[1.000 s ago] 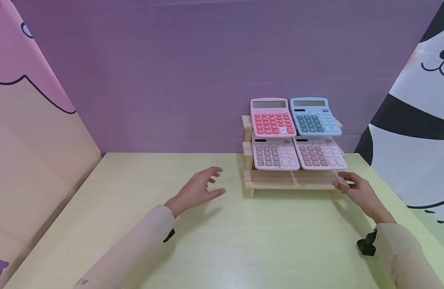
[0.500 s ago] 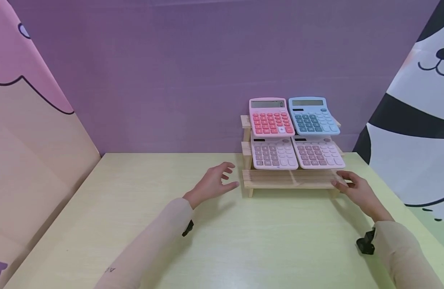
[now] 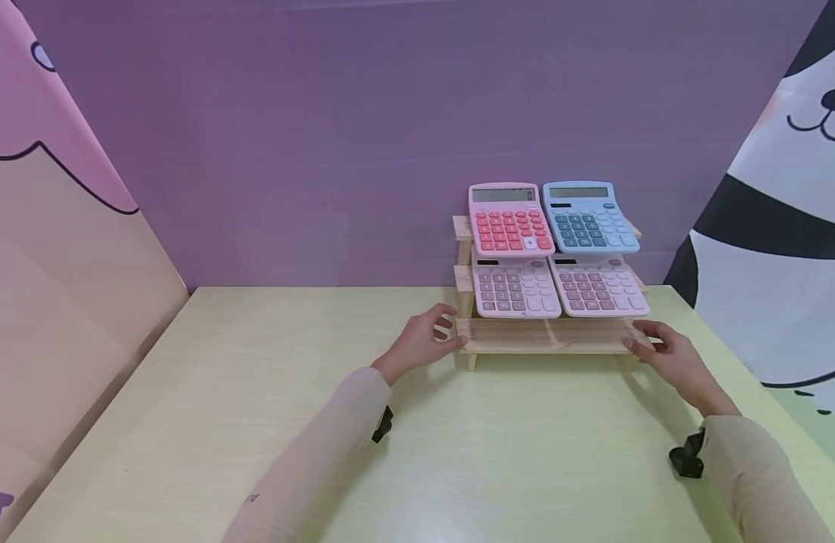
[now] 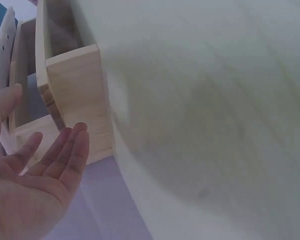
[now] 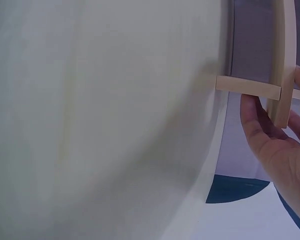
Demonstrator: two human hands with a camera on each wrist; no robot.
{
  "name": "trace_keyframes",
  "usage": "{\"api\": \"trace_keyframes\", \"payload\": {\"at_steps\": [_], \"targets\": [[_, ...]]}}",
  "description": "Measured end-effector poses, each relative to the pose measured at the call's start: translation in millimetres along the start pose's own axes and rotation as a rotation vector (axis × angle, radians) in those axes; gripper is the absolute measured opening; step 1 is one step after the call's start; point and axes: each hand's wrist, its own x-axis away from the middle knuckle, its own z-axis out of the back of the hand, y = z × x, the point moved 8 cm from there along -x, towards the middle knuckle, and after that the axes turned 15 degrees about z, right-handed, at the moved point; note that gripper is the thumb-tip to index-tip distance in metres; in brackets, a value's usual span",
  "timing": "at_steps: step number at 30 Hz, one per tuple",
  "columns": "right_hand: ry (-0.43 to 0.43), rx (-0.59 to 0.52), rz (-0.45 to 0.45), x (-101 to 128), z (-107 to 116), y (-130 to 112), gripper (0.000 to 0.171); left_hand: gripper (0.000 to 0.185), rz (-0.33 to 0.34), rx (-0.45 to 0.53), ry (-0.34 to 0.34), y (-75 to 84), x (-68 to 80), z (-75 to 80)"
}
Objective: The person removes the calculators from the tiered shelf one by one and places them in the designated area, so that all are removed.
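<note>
A three-tier wooden display stand stands at the back right of the table. On its top tier lean a pink calculator and a blue calculator; two pale pink-lilac calculators lean side by side on the middle tier. My right hand pinches the right end of the bottom board, thumb on one side and fingers round the other. At the left end, my left hand is held with loosely bent fingers beside the stand's side leg; whether they touch the wood cannot be told.
The pale yellow table stretches out to the left and front. Behind it hangs a purple backdrop, with a panda-patterned panel at the right and a pink and beige panel at the left.
My left hand has travelled rightward across the table, up to the stand's left end. The right hand keeps its hold, and the stand with the calculators looks unmoved.
</note>
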Motion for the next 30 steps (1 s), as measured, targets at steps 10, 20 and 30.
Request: {"api": "trace_keyframes", "payload": {"at_steps": [10,20,30], "targets": [[0.009,-0.014,0.011,1,0,-3,0.067,0.046,0.052,0.069,-0.022,-5.8,-10.3,-16.3],[-0.007,-0.009,-0.005,0,-1,-6,0.068,0.048,0.077,0.120,-0.056,-7.4,-12.1,-23.2],[-0.009,-0.051,-0.012,-1,-4,-2,0.070,0.049,0.107,0.170,-0.075,-9.2,-14.7,-25.2]]}}
